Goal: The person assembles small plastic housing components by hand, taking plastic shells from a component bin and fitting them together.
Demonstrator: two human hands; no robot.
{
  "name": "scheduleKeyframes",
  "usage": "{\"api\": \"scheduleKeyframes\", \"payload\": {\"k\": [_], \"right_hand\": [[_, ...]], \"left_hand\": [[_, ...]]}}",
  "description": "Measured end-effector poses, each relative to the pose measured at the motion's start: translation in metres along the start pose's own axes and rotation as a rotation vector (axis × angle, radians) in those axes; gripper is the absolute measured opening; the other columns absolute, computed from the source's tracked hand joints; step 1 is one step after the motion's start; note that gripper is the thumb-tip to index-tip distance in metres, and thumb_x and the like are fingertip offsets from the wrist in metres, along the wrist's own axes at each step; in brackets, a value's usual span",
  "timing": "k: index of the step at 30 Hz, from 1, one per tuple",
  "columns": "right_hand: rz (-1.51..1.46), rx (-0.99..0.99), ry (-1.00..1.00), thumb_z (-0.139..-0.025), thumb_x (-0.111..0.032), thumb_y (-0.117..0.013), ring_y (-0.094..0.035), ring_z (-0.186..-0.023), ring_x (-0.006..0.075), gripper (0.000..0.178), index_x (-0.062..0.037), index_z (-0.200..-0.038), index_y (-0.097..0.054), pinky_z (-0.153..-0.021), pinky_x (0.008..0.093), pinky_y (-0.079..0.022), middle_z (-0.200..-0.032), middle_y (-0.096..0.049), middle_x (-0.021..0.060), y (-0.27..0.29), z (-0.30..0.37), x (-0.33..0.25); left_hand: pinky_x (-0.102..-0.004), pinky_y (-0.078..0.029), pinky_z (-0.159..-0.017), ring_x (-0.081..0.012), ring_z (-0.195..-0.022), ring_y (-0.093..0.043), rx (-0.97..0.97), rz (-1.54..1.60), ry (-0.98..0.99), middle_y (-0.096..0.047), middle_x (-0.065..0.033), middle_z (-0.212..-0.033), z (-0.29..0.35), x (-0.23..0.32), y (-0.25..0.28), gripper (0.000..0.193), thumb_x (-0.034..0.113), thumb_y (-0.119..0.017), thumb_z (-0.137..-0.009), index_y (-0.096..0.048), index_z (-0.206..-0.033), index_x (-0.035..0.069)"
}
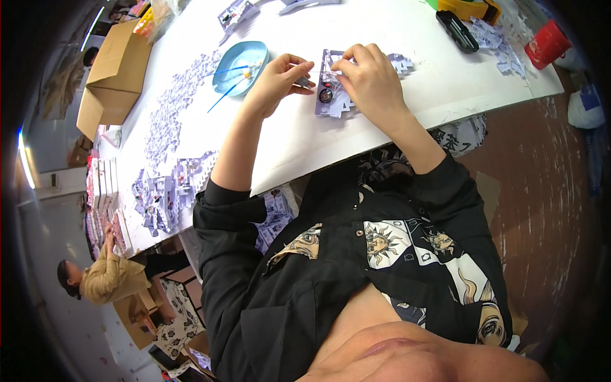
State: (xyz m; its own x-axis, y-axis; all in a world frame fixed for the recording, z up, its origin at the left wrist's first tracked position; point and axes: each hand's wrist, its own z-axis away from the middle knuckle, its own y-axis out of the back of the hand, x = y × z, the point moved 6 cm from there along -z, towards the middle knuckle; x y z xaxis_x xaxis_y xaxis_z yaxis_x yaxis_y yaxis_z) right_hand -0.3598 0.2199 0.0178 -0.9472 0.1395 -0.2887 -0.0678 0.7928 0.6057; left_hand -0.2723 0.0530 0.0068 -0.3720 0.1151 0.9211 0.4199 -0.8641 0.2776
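From my remote station, I identify one printed area: large black characters [455,135] on a white sheet of material [474,130], its exact kind unclear to me. Position: to the right of the right hand's [370,77] grip and closer to the wearer, just beside the right forearm [415,141], past the table's [458,83] near edge.

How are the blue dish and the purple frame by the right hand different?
The dish is light blue; the frame is pale purple. The dish has rounded corners, while the frame is longer and straight-sided. Thin blue sticks rest on the dish; the frame has a round black part. Both sit on the white table.
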Motion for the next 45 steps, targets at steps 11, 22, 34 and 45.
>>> {"api": "scheduleKeyframes", "payload": {"k": [11, 22, 34, 45], "right_hand": [[-0.277, 0.036, -0.007, -0.08, -0.012, -0.076, -0.059, -0.095, 0.0197, 0.02, -0.0118, -0.1, -0.076, -0.086, 0.0337, -0.051, -0.091, -0.069, 0.0009, -0.004, -0.005, -0.019], [-0.475, -0.12, -0.003, -0.078, -0.019, -0.079, -0.058, -0.091, 0.0183, 0.026, -0.013, -0.103, -0.078, -0.092, 0.0344, -0.041, -0.084, -0.068, 0.0, -0.019, 0.001, -0.034], [-0.625, -0.316, 0.008, -0.083, -0.014, -0.075, -0.056, -0.099, 0.0206, 0.025, -0.0116, -0.108, -0.077, -0.091, 0.0344, -0.044, -0.093, -0.065, 0.0039, -0.02, 0.006, -0.04], [-0.594, -0.16, -0.131, -0.076, -0.02, -0.081, -0.059, -0.086, 0.0228, 0.023, -0.0116, -0.098, -0.08, -0.084, 0.0362, -0.045, -0.082, -0.066, 0.006, 0.0, -0.008, -0.017]], "left_hand": [[-0.0312, -0.055, -0.094, -0.0235, -0.107, -0.069, 0.091, -0.094, -0.187, -0.069, -0.0195, -0.113, 0.042, 0.0, 0.01, 0.039, 0.004, -0.073, -0.089, -0.057, -0.121, -0.01], [-0.0347, -0.06, -0.092, -0.0265, -0.101, -0.07, 0.072, 0.447, -0.125, -0.067, -0.0222, -0.115, 0.073, -0.034, 0.008, 0.03, 0.005, -0.063, -0.097, -0.06, -0.12, -0.013], [-0.0373, -0.059, -0.093, -0.0289, -0.103, -0.07, -0.067, 0.445, -0.092, -0.07, -0.0204, -0.104, 0.086, -0.042, 0.011, 0.022, 0.008, -0.063, -0.097, -0.059, -0.112, -0.008], [-0.0336, -0.055, -0.079, -0.0226, -0.094, -0.066, 0.31, -0.433, -0.534, -0.064, -0.0142, -0.11, 0.123, -0.013, -0.066, 0.044, 0.011, -0.079, -0.082, -0.059, -0.12, 0.0]]}}
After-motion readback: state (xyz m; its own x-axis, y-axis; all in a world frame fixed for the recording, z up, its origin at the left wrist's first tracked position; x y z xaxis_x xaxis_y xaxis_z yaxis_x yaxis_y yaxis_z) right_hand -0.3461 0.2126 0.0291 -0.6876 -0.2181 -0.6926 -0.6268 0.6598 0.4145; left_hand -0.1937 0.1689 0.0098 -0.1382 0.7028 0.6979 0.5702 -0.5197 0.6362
